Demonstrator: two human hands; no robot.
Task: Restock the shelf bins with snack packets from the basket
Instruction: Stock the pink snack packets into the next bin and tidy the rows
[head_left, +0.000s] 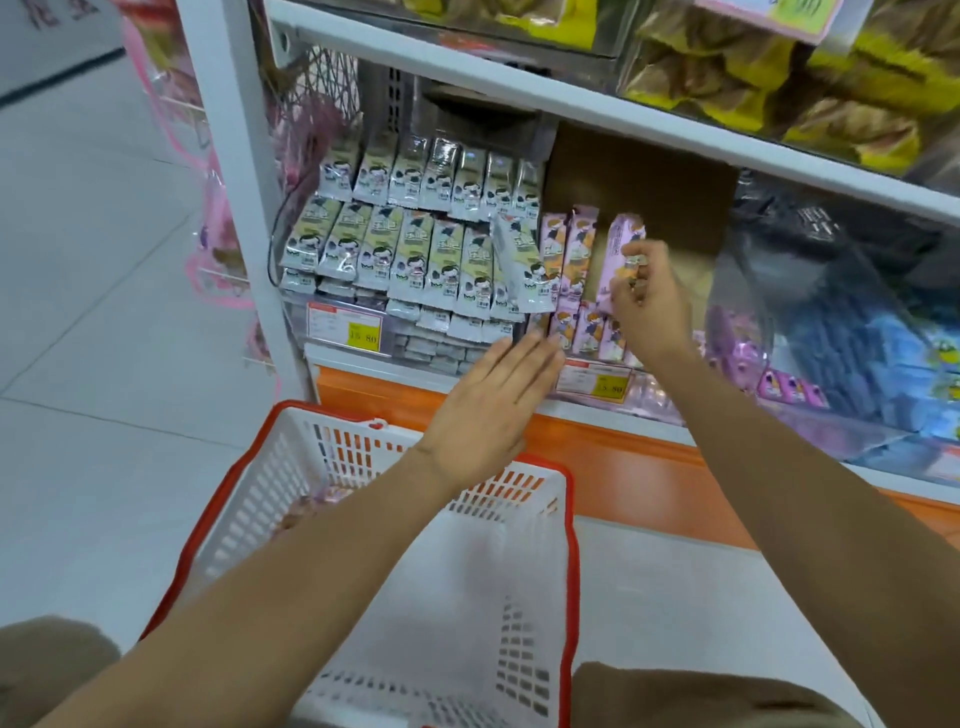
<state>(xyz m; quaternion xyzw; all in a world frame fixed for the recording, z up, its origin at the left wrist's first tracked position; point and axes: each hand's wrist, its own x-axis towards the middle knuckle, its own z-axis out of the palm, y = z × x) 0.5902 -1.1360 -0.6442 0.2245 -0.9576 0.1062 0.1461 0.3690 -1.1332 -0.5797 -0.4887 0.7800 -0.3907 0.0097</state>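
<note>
Pink snack packet (621, 244) stands upright in the shelf bin (652, 388), pinched by the right hand's (649, 304) curled fingers, beside other pink packets (570, 260). Left hand (493, 410) hovers flat, fingers straight and together, over the white red-rimmed basket's (573, 571) far edge.

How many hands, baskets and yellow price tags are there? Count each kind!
Hands: 2, the left hand and the right hand, which pinches a pink packet
Baskets: 1, the basket
Yellow price tags: 2, the left price tag and the right price tag
Total: 5
</note>
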